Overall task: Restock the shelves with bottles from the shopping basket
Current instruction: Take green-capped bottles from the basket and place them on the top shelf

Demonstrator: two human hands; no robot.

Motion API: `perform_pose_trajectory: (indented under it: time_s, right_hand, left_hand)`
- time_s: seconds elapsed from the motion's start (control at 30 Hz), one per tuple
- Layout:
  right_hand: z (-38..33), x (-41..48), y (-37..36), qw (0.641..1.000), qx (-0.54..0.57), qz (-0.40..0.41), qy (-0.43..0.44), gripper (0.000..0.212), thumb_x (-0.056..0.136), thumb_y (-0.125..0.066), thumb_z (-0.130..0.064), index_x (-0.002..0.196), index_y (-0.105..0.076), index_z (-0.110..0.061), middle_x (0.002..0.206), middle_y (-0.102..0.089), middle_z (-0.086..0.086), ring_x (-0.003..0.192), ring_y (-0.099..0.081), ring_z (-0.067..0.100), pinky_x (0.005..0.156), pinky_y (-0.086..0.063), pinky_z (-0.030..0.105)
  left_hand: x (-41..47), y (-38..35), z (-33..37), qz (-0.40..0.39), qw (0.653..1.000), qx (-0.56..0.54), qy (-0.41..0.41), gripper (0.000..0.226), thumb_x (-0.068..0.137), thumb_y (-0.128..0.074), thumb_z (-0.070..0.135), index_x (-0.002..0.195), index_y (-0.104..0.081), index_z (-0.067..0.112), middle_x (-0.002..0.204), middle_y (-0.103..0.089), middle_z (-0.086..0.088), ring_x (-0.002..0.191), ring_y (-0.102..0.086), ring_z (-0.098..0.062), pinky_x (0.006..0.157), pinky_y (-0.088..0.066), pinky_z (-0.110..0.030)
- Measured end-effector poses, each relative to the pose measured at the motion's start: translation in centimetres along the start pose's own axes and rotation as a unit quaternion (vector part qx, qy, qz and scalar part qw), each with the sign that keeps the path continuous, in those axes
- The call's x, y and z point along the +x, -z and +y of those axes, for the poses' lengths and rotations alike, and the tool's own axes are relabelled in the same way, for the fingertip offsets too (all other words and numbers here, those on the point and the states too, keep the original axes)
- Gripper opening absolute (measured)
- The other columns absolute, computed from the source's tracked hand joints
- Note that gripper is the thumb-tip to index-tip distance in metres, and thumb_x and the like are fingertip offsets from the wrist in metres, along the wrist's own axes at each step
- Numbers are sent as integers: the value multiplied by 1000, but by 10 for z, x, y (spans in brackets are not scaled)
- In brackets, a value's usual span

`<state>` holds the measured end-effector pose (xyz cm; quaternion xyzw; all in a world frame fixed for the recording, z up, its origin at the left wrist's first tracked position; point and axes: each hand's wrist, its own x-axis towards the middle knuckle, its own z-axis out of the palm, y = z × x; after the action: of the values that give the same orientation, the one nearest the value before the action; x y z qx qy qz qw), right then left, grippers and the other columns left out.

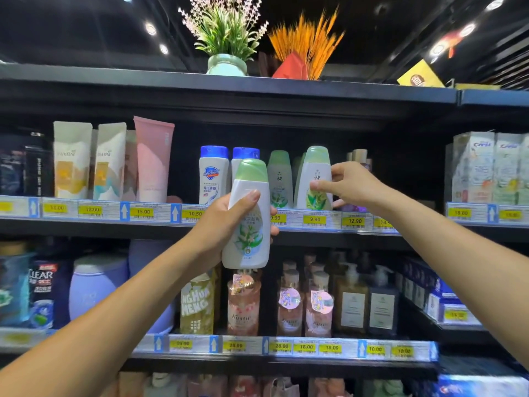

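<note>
My left hand (226, 222) grips a white bottle with a green cap (249, 213), held upright in front of the upper shelf's edge (315, 224). My right hand (347, 186) holds a matching green-capped bottle (314, 179) that stands on that shelf, thumb on its front and fingers behind. Another bottle of the same kind (280, 179) stands just left of it on the shelf. The shopping basket is out of view.
Two blue-capped white bottles (213, 174) stand left of the green ones, with tubes and pouches (110, 161) further left. Brown bottles (359, 156) sit right of my right hand. The lower shelf (286, 346) holds pink and amber pump bottles. Potted plants (227, 64) top the unit.
</note>
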<state>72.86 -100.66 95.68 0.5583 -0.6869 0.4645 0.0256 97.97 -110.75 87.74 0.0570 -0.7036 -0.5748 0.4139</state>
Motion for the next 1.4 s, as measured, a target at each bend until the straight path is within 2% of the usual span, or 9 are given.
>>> perform_pose_trajectory:
  time_s: [0.1,0.27,0.4,0.57,0.77,0.93,1.1,1.3,1.4]
  right_hand:
    - [-1,0,3,1000,-3,-13,-3,34,90,-77,-31,121,-70,-18,102,-79,-4,87,-76,4,72,-63,27]
    - [6,-1,5,991,-135,-11,-10,38,79,-87,-37,111,-73,-22,98,-78,-9,85,-75,7,75,-65,35]
    - [7,-1,3,988,-156,-6,-13,42,76,-89,-38,111,-75,-20,99,-79,-6,80,-76,10,77,-65,40]
    - [4,0,-4,981,-191,27,-3,54,74,-91,-37,114,-58,-20,104,-72,-3,81,-74,11,77,-64,37]
    - [8,5,-8,981,-192,40,-5,53,73,-92,-35,110,-56,-20,104,-72,-1,78,-73,12,71,-63,34]
    - [13,11,-11,979,-200,46,-6,54,71,-92,-39,107,-56,-21,104,-72,-1,84,-72,15,79,-63,43]
    - [16,14,-11,980,-196,46,-10,54,70,-93,-40,105,-56,-21,100,-73,0,85,-72,17,80,-63,45]
    - [15,16,-12,977,-207,44,-16,55,72,-92,-38,109,-56,-19,100,-72,1,83,-73,18,81,-62,45]
    - [15,18,-13,974,-219,48,-19,56,72,-92,-38,110,-55,-19,98,-72,0,79,-73,16,79,-62,43]
  left_hand:
    - [0,0,-1,0,1000,7,-2,53,90,-61,48,118,-65,4,98,-77,-16,95,-77,-34,74,-63,-41]
    - [0,1,-3,1,1000,13,-8,51,89,-61,49,117,-65,7,100,-77,-16,95,-77,-35,77,-62,-44]
    - [-1,0,-3,6,1000,12,-1,46,93,-59,47,118,-63,8,102,-77,-16,91,-77,-32,74,-62,-41]
    - [-2,-1,-3,10,1000,14,-4,43,94,-59,46,117,-64,10,99,-78,-10,91,-77,-30,75,-62,-41]
    - [-3,0,-2,7,1000,20,-2,40,97,-57,44,118,-63,10,103,-77,-11,94,-77,-32,76,-62,-41]
    - [-5,1,-1,10,1000,23,2,45,92,-58,47,119,-62,11,97,-78,-8,90,-78,-27,72,-62,-37]
    - [-6,2,-2,14,1000,26,7,44,96,-57,45,122,-60,10,93,-79,-9,88,-78,-26,73,-63,-37]
    - [-6,3,-5,20,1000,21,5,38,97,-57,43,117,-62,10,95,-77,-9,88,-78,-28,71,-63,-37]
    - [-4,4,-6,20,1000,13,6,48,94,-59,44,121,-61,5,104,-76,-15,91,-77,-32,75,-63,-42]
